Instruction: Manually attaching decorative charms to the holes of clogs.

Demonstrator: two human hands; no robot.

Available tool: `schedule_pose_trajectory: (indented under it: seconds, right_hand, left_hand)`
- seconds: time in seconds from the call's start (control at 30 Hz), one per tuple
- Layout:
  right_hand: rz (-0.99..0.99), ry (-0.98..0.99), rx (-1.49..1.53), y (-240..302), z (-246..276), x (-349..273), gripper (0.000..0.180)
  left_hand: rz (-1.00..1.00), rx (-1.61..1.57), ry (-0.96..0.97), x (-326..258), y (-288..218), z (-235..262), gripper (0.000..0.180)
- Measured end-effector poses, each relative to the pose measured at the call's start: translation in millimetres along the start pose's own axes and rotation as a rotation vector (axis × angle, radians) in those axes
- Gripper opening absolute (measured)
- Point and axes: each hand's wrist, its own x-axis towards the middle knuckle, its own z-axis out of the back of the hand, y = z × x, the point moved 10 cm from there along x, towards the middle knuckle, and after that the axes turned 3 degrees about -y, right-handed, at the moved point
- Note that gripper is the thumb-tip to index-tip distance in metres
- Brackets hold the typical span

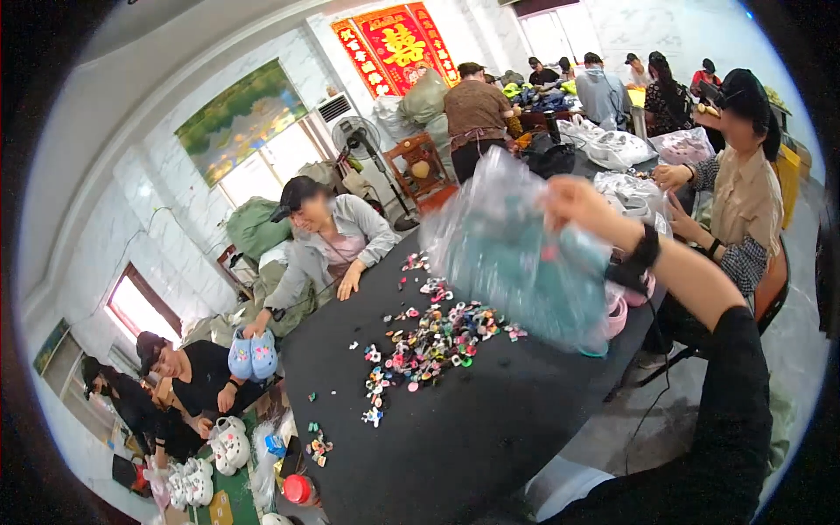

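My right hand (584, 208), at the end of a black-sleeved arm with a black wristband, is closed on the upper edge of a clear plastic bag (486, 227). The bag hangs raised over the right part of the dark table (420, 455). Teal contents show through it, blurred, so I cannot tell their kind. To the left of the bag spreads a heap of small colourful shoe charms (437, 341). Beside the bag's right edge shows part of a pink shoe (617, 317). My left hand is out of view.
Across the table, a person in grey (337, 232) holds blue clogs (253, 353). Another person in beige (744, 188) sits at the right. White clogs (229, 444) and a red-lidded jar (298, 490) stand at lower left. A fan (359, 138) stands behind.
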Motion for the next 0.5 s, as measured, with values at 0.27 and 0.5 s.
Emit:
schedule_pose_trajectory:
  seconds: [0.27,0.5]
  right_hand:
    - [0.186,-0.716,-0.908,-28,186,122,0.016]
    - [0.026,-0.315,-0.989,-135,135,117,0.036]
  left_hand:
    - [-0.103,0.008,0.235,52,36,-72,0.048]
    - [-0.197,0.08,0.347,94,56,-97,0.047]
